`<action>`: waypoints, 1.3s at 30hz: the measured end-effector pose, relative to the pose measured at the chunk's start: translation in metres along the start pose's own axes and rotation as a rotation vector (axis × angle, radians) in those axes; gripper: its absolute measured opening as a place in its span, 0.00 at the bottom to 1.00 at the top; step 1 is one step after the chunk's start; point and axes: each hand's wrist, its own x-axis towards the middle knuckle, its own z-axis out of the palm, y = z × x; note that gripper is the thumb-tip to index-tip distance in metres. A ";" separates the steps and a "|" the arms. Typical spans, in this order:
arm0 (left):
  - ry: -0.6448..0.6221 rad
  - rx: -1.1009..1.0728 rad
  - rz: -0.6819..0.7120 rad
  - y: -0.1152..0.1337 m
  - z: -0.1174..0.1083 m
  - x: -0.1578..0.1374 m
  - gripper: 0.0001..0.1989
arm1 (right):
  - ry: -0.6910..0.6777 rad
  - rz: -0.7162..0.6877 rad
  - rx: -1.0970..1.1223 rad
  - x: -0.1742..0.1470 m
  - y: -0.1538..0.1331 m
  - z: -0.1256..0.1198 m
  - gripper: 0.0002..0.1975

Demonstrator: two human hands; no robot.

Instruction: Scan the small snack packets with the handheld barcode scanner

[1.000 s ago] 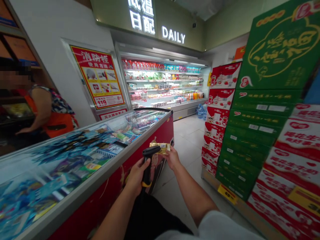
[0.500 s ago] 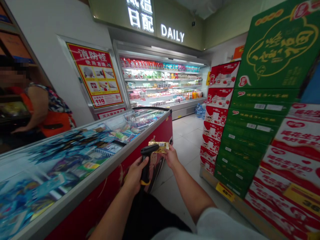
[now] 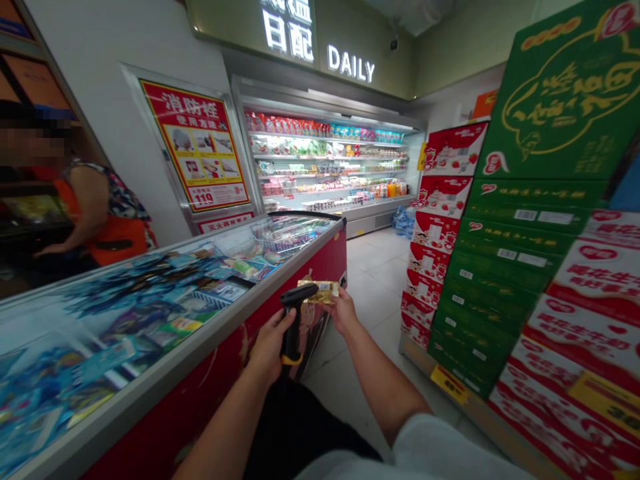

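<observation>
My left hand point(image 3: 271, 343) is wrapped round the grip of a black barcode scanner point(image 3: 292, 319), which has a yellow band low on its handle. The scanner's head points right, toward a gold wrapped packet point(image 3: 325, 289) with a pale barcode label. My right hand point(image 3: 343, 311) pinches the packet at its right end. Scanner head and packet overlap in view; whether they touch I cannot tell. Both hands are in front of my body, beside the red side of a chest freezer point(image 3: 270, 293).
The glass-topped freezer stretches along my left, full of packets. Stacked green cartons point(image 3: 500, 280) and red-and-white cartons point(image 3: 590, 300) stand at the right. Beyond the tiled floor point(image 3: 373, 267) is a lit refrigerated shelf point(image 3: 330, 173). Behind the freezer stands a person in an orange apron point(image 3: 113, 233).
The view has shifted slightly, so the surroundings sit a little to the right. Both hands keep their holds, with the scanner and packet in nearly the same places.
</observation>
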 end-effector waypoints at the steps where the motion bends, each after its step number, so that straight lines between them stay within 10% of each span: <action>1: 0.005 -0.007 0.007 0.000 -0.001 0.000 0.16 | 0.003 0.000 -0.002 0.000 0.000 0.001 0.18; 31: -0.036 -0.091 -0.011 0.005 -0.014 -0.002 0.16 | -0.019 0.028 -0.002 -0.008 0.001 0.015 0.16; 39: 0.062 -0.185 0.055 0.018 -0.031 0.015 0.15 | -0.081 0.184 0.011 -0.005 0.028 0.066 0.16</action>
